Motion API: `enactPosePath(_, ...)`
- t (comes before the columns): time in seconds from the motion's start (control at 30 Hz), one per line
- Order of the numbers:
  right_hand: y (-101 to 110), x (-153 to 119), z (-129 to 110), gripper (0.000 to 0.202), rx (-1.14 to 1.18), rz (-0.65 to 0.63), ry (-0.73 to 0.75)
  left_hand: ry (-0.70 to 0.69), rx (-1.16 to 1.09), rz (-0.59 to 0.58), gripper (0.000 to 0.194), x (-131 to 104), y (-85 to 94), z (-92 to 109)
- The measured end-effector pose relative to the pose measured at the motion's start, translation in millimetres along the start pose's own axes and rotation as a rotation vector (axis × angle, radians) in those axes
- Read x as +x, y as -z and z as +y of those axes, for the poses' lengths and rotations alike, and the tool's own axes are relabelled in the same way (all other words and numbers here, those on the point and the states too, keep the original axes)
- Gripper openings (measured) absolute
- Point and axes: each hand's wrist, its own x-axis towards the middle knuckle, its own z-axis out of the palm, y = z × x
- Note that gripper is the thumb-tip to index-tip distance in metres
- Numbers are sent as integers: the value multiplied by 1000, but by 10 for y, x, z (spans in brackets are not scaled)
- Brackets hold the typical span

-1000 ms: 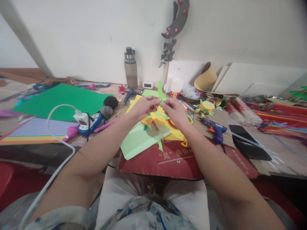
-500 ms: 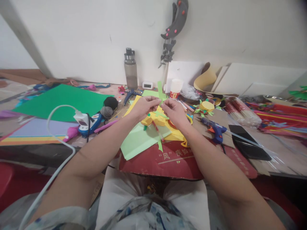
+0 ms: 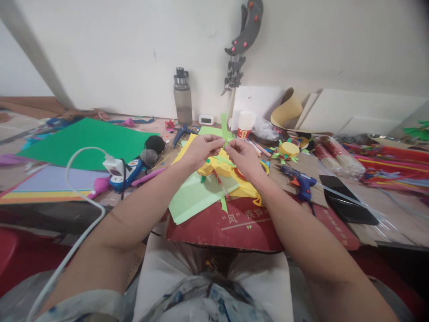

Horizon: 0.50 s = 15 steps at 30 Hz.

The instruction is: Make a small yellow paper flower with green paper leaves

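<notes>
Between my two hands a light green paper strip (image 3: pixel 224 125) stands upright, pinched at its lower end. My left hand (image 3: pixel 207 150) grips it with thumb and forefinger, and my right hand (image 3: pixel 239 152) pinches at the same spot, fingertips almost touching. Below the hands lie yellow paper pieces (image 3: pixel 223 169), partly hidden by them. A pen with a red end (image 3: pixel 221 183) rests on the light green paper sheet (image 3: pixel 191 201). Yellow-handled scissors (image 3: pixel 257 200) lie partly covered near my right wrist.
A red cardboard sheet (image 3: pixel 231 228) lies at the table's front edge. To the right are a blue glue gun (image 3: pixel 304 185) and a black phone (image 3: pixel 348 199). On the left sit a power strip (image 3: pixel 125 174) and green paper (image 3: pixel 87 143). A bottle (image 3: pixel 182 100) and paper cup (image 3: pixel 246 124) stand behind.
</notes>
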Motion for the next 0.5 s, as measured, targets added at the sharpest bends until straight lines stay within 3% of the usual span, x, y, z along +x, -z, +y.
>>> enactPosePath(0.5, -3, -2, 3, 25, -23, 17, -16, -43, 8, -34, 28, 14, 34, -28)
